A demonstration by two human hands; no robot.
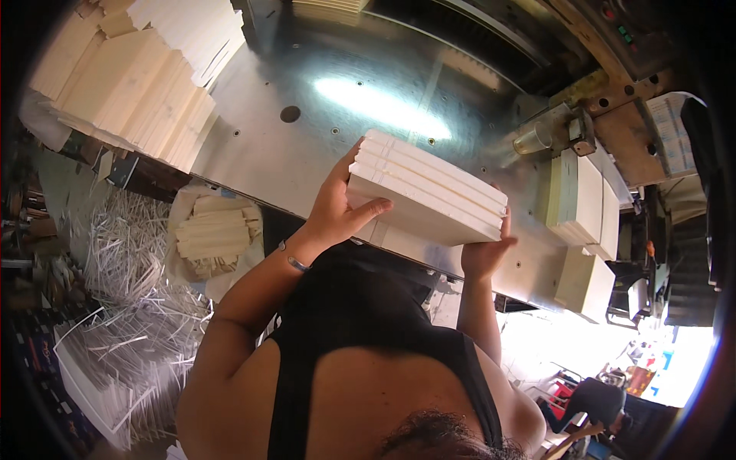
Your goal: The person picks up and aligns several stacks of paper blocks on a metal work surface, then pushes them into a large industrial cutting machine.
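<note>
Both my hands hold a stack of thick white paper blocks (429, 184), which look like unbound book blocks, above the front part of a metal table. My left hand (341, 207) grips the stack's left end, its thumb lying along the near face and its fingers mostly hidden behind. At the right end my right hand (487, 254) closes round the lower corner, with fingertips showing up the side. The stack is tilted, and several layers show along its upper face.
Tall piles of cream paper (130, 92) stand on the metal table (284, 161) at the left. More paper blocks (579, 203) line its right side, near a clear plastic cup (531, 140). Paper strips (130, 253) and a bag of offcuts (215, 230) lie lower left. Another person (594, 406) is lower right.
</note>
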